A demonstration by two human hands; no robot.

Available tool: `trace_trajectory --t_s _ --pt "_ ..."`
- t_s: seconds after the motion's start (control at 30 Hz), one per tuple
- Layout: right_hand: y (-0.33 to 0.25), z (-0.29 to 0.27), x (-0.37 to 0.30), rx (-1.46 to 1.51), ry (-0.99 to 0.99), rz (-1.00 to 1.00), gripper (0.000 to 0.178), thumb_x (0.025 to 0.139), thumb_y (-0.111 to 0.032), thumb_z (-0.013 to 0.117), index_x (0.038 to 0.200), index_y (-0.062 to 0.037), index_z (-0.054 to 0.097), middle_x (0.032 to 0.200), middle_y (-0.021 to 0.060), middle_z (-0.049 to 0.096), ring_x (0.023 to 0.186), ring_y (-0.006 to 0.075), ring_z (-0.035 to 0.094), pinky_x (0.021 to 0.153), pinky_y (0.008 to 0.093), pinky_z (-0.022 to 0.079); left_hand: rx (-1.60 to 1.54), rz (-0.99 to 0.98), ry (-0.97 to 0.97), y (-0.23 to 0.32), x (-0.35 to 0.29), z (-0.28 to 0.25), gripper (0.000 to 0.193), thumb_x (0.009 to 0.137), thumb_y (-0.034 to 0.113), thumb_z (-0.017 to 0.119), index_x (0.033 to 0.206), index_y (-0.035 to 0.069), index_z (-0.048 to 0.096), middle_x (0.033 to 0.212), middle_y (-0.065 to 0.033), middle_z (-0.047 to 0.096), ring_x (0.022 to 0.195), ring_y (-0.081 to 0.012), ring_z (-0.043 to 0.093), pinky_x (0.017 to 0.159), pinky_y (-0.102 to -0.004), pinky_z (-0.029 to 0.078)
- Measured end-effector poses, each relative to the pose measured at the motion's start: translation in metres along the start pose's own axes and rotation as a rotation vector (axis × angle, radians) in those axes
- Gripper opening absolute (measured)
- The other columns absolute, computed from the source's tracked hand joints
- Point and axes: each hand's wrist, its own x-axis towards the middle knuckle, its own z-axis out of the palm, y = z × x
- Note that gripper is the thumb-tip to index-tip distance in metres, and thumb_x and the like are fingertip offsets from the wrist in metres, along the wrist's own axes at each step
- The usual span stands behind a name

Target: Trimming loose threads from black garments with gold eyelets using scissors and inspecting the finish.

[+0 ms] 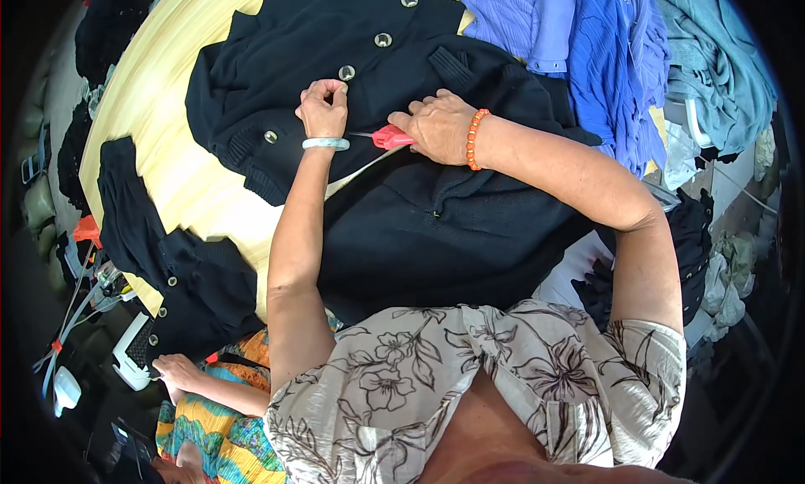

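Observation:
A black knitted cardigan (260,82) with large shiny buttons lies spread over the round pale table. My left hand (323,111), with a pale green bangle at its wrist, is closed in a pinch at the cardigan's front edge, just below a button (346,72). What its fingertips hold is too small to make out. To the right, my right hand (440,128), wearing an orange bead bracelet, grips a small red-handled tool (391,137). The tool's thin metal tip points left toward my left wrist. Another black garment (436,241) drapes from the table edge toward my lap.
Purple-blue garments (579,56) and grey-green knits (713,56) are heaped at the far right. A co-worker's hand (178,373) is at lower left, beside a buttoned black garment (201,274) hanging over the pale table (214,195). Clear plastic bags (681,161) lie to the right.

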Motion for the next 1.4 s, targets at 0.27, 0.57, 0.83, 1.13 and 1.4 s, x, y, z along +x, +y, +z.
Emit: trace_trajectory --t_s 0.27,0.57,0.83,1.13,1.4 --pt "0.0 0.0 0.002 0.013 -0.001 0.003 0.046 0.084 -0.027 0.066 0.125 -0.0083 0.054 0.101 0.0135 0.066 0.097 0.0286 0.065 0.089 0.0397 0.046 -0.152 0.051 -0.003 -0.007 -0.01 -0.007 0.002 0.078 0.007 0.069 0.079 0.006 0.068 0.076 -0.0065 0.066 0.078 -0.023 0.06 0.076 -0.0354 0.047" --pt "0.004 0.001 0.002 0.037 -0.001 -0.004 0.043 0.086 -0.027 0.065 0.123 -0.0078 0.054 0.102 0.0139 0.066 0.097 0.0291 0.064 0.089 0.0399 0.045 -0.178 -0.105 0.049 -0.018 -0.037 -0.03 0.004 0.083 0.006 0.069 0.082 0.003 0.068 0.076 -0.0088 0.067 0.067 -0.0156 0.063 0.063 -0.0279 0.051" --pt "0.004 0.001 0.003 0.056 -0.018 -0.015 0.045 0.086 -0.026 0.064 0.125 -0.0075 0.053 0.103 0.014 0.065 0.099 0.0287 0.064 0.091 0.0398 0.045 -0.129 -0.111 0.112 -0.017 -0.045 -0.041 0.01 0.079 0.007 0.075 0.082 0.002 0.067 0.071 -0.0042 0.063 0.057 -0.0115 0.056 0.057 -0.0257 0.047" --pt "0.002 -0.002 0.003 0.046 -0.057 0.008 0.045 0.086 -0.026 0.064 0.126 -0.0087 0.052 0.103 0.0131 0.065 0.099 0.0283 0.064 0.091 0.0403 0.044 0.238 0.122 0.074 0.002 -0.013 -0.019 0.015 0.076 0.012 0.07 0.091 0.008 0.07 0.084 -0.0057 0.063 0.085 -0.0264 0.059 0.08 -0.0395 0.045" --pt "0.004 -0.002 0.003 0.048 -0.049 0.004 0.045 0.086 -0.026 0.064 0.126 -0.0087 0.052 0.104 0.0128 0.065 0.1 0.0279 0.063 0.092 0.0398 0.044 0.244 0.147 0.022 -0.006 -0.006 -0.011 0.013 0.077 0.009 0.067 0.089 0.009 0.07 0.088 -0.0072 0.063 0.088 -0.028 0.059 0.078 -0.0396 0.046"
